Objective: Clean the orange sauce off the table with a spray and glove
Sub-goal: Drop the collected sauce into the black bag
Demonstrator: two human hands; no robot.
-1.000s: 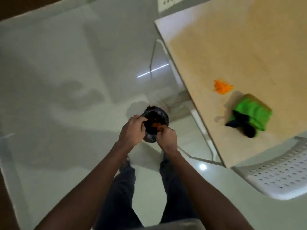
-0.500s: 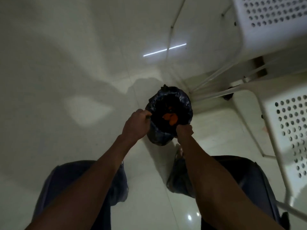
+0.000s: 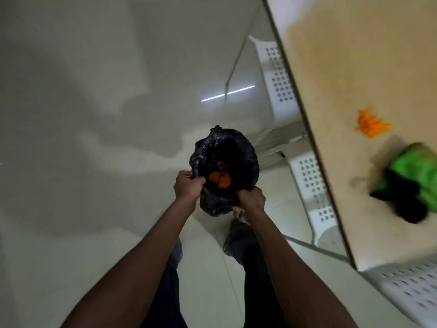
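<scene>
A black plastic bag point(image 3: 246, 147) hangs open over the floor, with something orange point(image 3: 218, 178) inside it. My left hand point(image 3: 188, 187) grips the bag's near left rim. My right hand point(image 3: 251, 200) grips its near right rim. On the beige table point(image 3: 335, 67) at the right lies a smear of orange sauce point(image 3: 371, 125). Close to it on the table sits a blurred green and black thing point(image 3: 416, 181); what it is cannot be made out. No spray bottle is in view.
White perforated chairs point(image 3: 309, 183) stand under and beside the table. Another white chair point(image 3: 411, 287) is at the lower right. The glossy pale floor point(image 3: 94, 114) stretches to the left. My legs and a shoe point(image 3: 238, 235) are below the bag.
The view has swung back up and right, so the table, sauce and green thing show again. Both hands keep their grip on the bag's rim.
</scene>
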